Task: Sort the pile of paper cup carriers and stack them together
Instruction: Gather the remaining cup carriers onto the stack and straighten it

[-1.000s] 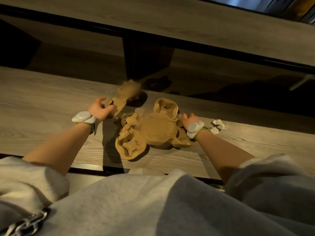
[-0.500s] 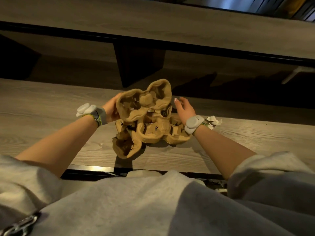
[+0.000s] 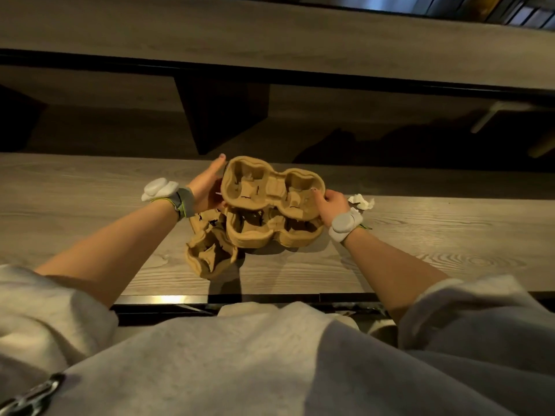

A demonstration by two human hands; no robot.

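Note:
A brown two-cup paper carrier [image 3: 271, 185] is held level just above a stack of like carriers [image 3: 271, 232] on the wooden counter [image 3: 420, 244]. My left hand [image 3: 207, 187] grips its left end and my right hand [image 3: 330, 202] grips its right end. A further carrier [image 3: 210, 250] lies tilted on the counter at the stack's left front, partly under my left wrist.
A crumpled white paper scrap [image 3: 360, 202] lies on the counter just right of my right hand. Beyond the counter's far edge the space drops dark, with a higher wooden shelf [image 3: 270, 34] above. The counter's near edge [image 3: 210, 298] runs close to my body.
My left hand lifted a carrier from the left and brought it over the stack. My right hand left the stack and took the carrier's right end; it now sits level, cups up.

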